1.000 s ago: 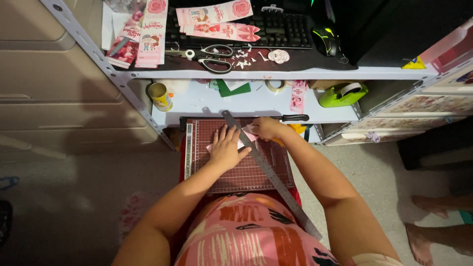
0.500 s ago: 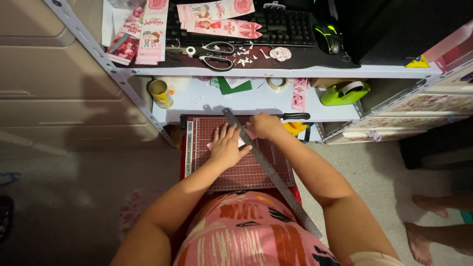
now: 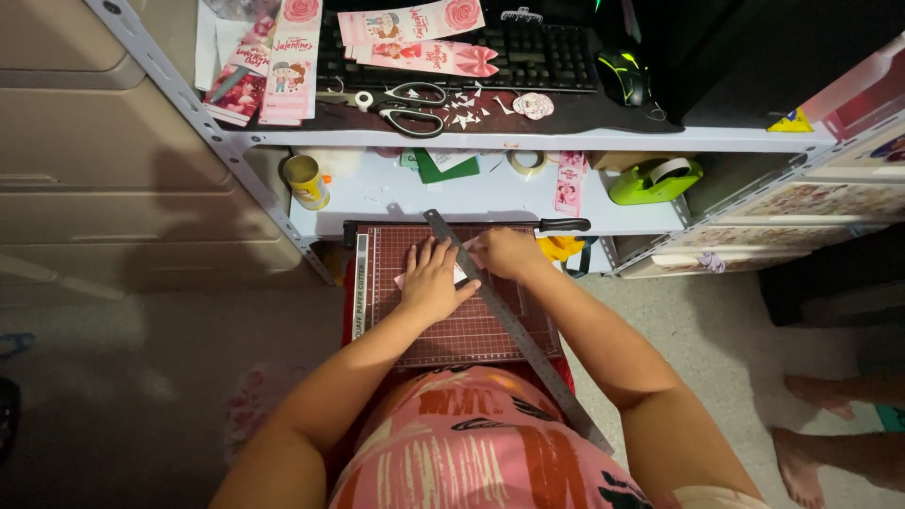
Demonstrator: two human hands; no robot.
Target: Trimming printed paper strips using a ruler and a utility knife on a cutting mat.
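Paper on a red paper cutter, held by both hands.

Pink paper [image 3: 460, 275] lay on the red gridded cutter board [image 3: 452, 330], which rested on the person's lap just below the lower shelf [image 3: 396, 203]; the left hand [image 3: 436, 281] pressed flat on the paper with fingers spread, while the right hand [image 3: 507, 253] gripped the paper's far edge beside the long grey blade arm [image 3: 514, 325], though whether it pinched the paper I could not tell. The blade arm ran diagonally across the board towards the right arm. On the lower shelf stood a yellow can [image 3: 306, 181], a tape roll [image 3: 526, 162] and a green tape dispenser [image 3: 653, 179]. Scissors [image 3: 401, 106], pink cards [image 3: 419, 38], a keyboard [image 3: 528, 57] and a mouse [image 3: 624, 77] sat on the upper shelf.
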